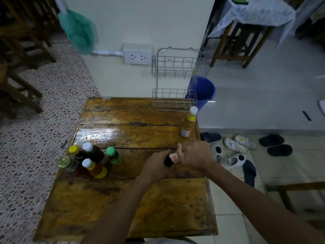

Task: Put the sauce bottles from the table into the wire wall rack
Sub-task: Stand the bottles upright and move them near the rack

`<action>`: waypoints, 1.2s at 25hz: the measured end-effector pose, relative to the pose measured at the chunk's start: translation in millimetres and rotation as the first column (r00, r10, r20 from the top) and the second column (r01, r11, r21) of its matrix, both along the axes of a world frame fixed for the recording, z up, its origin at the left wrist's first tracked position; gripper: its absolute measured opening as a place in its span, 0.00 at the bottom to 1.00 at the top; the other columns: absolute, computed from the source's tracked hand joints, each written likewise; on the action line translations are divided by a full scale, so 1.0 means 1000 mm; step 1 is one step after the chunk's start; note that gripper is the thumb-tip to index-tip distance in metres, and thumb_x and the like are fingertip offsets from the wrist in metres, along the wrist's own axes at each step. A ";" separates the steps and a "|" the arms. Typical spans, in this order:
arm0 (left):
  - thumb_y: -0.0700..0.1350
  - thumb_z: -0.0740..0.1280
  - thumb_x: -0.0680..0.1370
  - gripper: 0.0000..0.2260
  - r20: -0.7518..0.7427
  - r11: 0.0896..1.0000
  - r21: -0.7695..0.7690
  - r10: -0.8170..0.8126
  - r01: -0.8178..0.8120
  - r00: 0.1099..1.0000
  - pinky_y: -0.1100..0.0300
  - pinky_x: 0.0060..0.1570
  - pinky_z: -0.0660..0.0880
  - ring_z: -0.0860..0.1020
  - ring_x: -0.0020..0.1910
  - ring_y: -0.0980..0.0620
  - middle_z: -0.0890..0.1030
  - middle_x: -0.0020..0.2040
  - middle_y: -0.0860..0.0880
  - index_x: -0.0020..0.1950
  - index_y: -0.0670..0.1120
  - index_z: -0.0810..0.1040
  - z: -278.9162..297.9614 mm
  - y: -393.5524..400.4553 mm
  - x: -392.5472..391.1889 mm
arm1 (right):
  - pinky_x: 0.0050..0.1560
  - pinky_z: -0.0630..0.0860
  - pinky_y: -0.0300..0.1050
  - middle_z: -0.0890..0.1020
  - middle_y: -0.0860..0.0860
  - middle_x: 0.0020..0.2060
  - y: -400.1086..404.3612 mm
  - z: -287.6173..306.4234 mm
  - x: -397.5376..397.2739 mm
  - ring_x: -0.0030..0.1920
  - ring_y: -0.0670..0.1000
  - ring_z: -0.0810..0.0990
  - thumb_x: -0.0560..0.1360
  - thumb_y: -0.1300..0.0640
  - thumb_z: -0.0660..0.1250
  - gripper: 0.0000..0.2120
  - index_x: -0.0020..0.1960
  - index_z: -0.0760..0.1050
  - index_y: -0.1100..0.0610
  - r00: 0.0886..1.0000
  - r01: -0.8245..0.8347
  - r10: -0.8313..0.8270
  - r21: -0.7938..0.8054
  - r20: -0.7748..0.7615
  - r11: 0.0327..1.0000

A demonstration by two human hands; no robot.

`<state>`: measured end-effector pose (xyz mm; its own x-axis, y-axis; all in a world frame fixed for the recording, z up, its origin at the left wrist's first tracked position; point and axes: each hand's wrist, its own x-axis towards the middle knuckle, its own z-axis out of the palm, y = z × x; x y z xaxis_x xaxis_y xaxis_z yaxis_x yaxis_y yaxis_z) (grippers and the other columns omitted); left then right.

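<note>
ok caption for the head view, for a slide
Both hands, left hand and right hand, grip a dark sauce bottle over the table; wire wall rack empty.

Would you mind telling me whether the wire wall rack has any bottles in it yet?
Empty. Both shelves of the wire rack show only bare wire, with wall and table visible through them.

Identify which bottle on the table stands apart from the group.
The tall orange sauce bottle with a white cap, alone at the table's far right edge below the wire rack.
</note>
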<state>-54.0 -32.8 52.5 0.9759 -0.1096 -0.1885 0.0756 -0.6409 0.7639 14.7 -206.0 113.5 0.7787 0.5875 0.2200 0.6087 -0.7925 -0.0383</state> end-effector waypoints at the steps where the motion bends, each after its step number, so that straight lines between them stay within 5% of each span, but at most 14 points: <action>1: 0.47 0.73 0.77 0.09 0.022 0.999 0.028 0.032 -0.032 0.999 0.47 0.39 0.79 0.81 0.42 0.52 0.84 0.47 0.53 0.56 0.51 0.79 -0.002 -0.007 0.000 | 0.23 0.58 0.37 0.69 0.46 0.21 0.001 -0.001 0.002 0.21 0.49 0.65 0.77 0.48 0.59 0.22 0.26 0.67 0.53 0.997 0.073 -0.073 -0.010 -0.030 0.997; 3: 0.48 0.73 0.78 0.09 0.108 0.984 0.152 0.076 -0.092 0.991 0.52 0.37 0.75 0.80 0.43 0.50 0.82 0.48 0.52 0.56 0.51 0.77 -0.005 -0.018 0.001 | 0.25 0.58 0.36 0.70 0.49 0.23 -0.004 -0.009 0.006 0.21 0.50 0.67 0.77 0.52 0.63 0.17 0.29 0.70 0.54 0.989 0.064 -0.083 -0.147 -0.124 0.987; 5: 0.48 0.74 0.77 0.11 0.210 0.927 0.360 0.034 -0.110 0.977 0.52 0.40 0.72 0.80 0.47 0.47 0.82 0.50 0.51 0.57 0.51 0.77 -0.011 -0.025 0.001 | 0.31 0.71 0.45 0.79 0.56 0.37 -0.015 -0.023 0.011 0.35 0.57 0.81 0.79 0.55 0.64 0.07 0.45 0.74 0.58 0.931 -0.078 -0.024 -0.263 -0.363 0.962; 7: 0.48 0.75 0.76 0.14 0.240 0.879 0.464 -0.010 -0.106 0.971 0.50 0.47 0.74 0.80 0.52 0.45 0.82 0.54 0.51 0.60 0.51 0.77 -0.015 -0.032 0.002 | 0.48 0.77 0.49 0.80 0.58 0.50 -0.025 -0.027 0.019 0.51 0.58 0.81 0.82 0.51 0.61 0.09 0.52 0.72 0.57 0.743 0.048 -0.167 -0.197 -0.649 0.979; 8: 0.47 0.76 0.75 0.16 0.242 0.879 0.465 -0.011 -0.107 0.970 0.49 0.49 0.74 0.80 0.54 0.45 0.82 0.55 0.50 0.61 0.51 0.77 -0.016 -0.034 0.005 | 0.51 0.77 0.49 0.79 0.57 0.49 -0.028 -0.027 0.019 0.51 0.56 0.80 0.83 0.48 0.59 0.10 0.51 0.72 0.54 0.671 0.132 -0.221 -0.179 -0.708 0.975; 11: 0.45 0.77 0.74 0.20 0.160 0.940 0.329 0.038 -0.090 0.986 0.48 0.54 0.75 0.77 0.58 0.45 0.79 0.60 0.49 0.63 0.49 0.74 -0.014 -0.039 0.021 | 0.36 0.76 0.43 0.79 0.47 0.35 -0.027 -0.025 0.009 0.37 0.49 0.80 0.77 0.35 0.62 0.19 0.47 0.77 0.51 0.766 0.341 -0.250 0.045 -0.592 0.939; 14: 0.40 0.75 0.76 0.22 0.024 0.999 0.030 0.021 -0.022 0.999 0.50 0.60 0.75 0.74 0.63 0.47 0.74 0.65 0.47 0.65 0.48 0.71 -0.007 -0.051 0.043 | 0.34 0.73 0.36 0.80 0.43 0.34 -0.032 -0.017 0.015 0.36 0.41 0.78 0.67 0.34 0.71 0.19 0.44 0.75 0.49 0.820 0.447 -0.216 0.358 -0.529 0.820; 19: 0.41 0.71 0.80 0.23 0.057 0.989 -0.135 0.067 -0.059 0.996 0.53 0.68 0.75 0.76 0.67 0.50 0.77 0.69 0.47 0.74 0.49 0.71 -0.002 -0.081 0.073 | 0.38 0.65 0.27 0.77 0.43 0.43 -0.036 -0.011 0.031 0.41 0.42 0.76 0.71 0.47 0.77 0.15 0.52 0.78 0.50 0.869 0.434 -0.263 0.390 -0.420 0.812; 24: 0.41 0.71 0.80 0.18 0.069 0.966 -0.162 0.212 -0.199 0.975 0.56 0.60 0.78 0.79 0.61 0.51 0.81 0.64 0.48 0.69 0.49 0.76 -0.025 -0.083 0.095 | 0.43 0.65 0.23 0.83 0.49 0.50 -0.038 -0.030 0.043 0.46 0.43 0.77 0.74 0.50 0.75 0.16 0.60 0.79 0.52 0.855 0.459 -0.272 0.400 -0.441 0.794; 30: 0.45 0.72 0.79 0.10 0.031 0.952 -0.155 0.273 -0.265 0.962 0.61 0.50 0.79 0.81 0.50 0.56 0.84 0.54 0.54 0.60 0.52 0.78 -0.048 -0.085 0.116 | 0.44 0.64 0.23 0.83 0.48 0.49 -0.037 -0.045 0.064 0.45 0.40 0.76 0.74 0.50 0.76 0.14 0.57 0.80 0.53 0.848 0.480 -0.287 0.415 -0.446 0.773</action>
<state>62.2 -118.1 4.9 0.9810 0.1354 -0.1388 0.1876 -0.4815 0.8561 78.5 -243.1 68.9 0.9918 0.1063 0.0709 0.1272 -0.7658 -0.6303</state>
